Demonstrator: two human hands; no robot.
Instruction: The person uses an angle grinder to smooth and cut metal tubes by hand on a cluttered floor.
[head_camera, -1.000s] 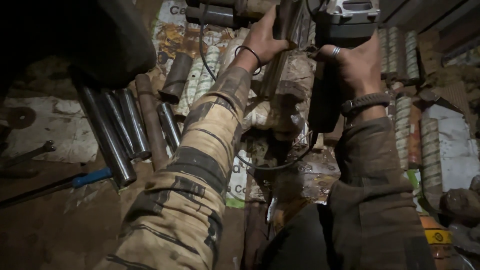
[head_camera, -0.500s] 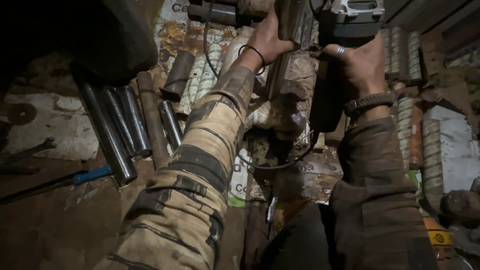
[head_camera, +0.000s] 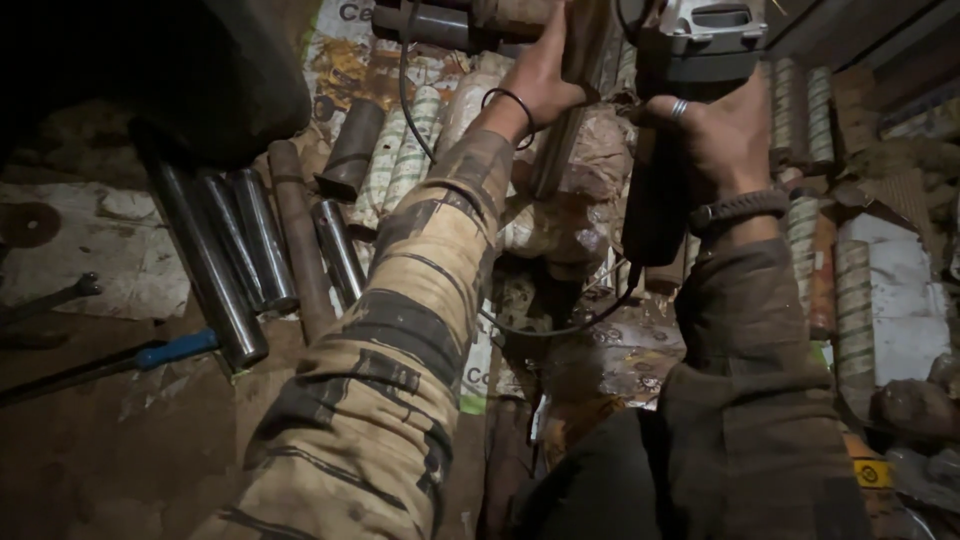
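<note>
Head view, looking down over both forearms. Nearest: two sleeves, the left striped, the right plain and dark. Beyond, left hand (head_camera: 540, 85) with a dark band at the wrist, fingers closed around a rusty upright metal piece (head_camera: 578, 70) near the top edge. Right hand (head_camera: 722, 135), ring on one finger and braided strap at the wrist, clamped on the dark handle of a power tool (head_camera: 700, 35) with a grey head, held just beside the metal piece; contact between tool and metal cut off by the frame edge, so not possible to tell. Black cord (head_camera: 560, 325) looping down from the handle across littered ground between the arms. Further left, a row of polished steel rods (head_camera: 235, 265) lying side by side, a rusty rod (head_camera: 298, 245) alongside, a blue-handled tool (head_camera: 170, 350) on the dirt. Far right, stacked wrapped rolls (head_camera: 850, 300) against the wall.

Risks, as a judgement: bare fingers very close to the working head, so a slip or kick of the tool likely to reach them; slack cord near the knees, liable to snag and jerk the tool; dim light, hiding the working point.

Against the frame one second before: both hands slightly higher in view and the tool head nearer the top edge; grips unchanged; rods and cord in the same places.
</note>
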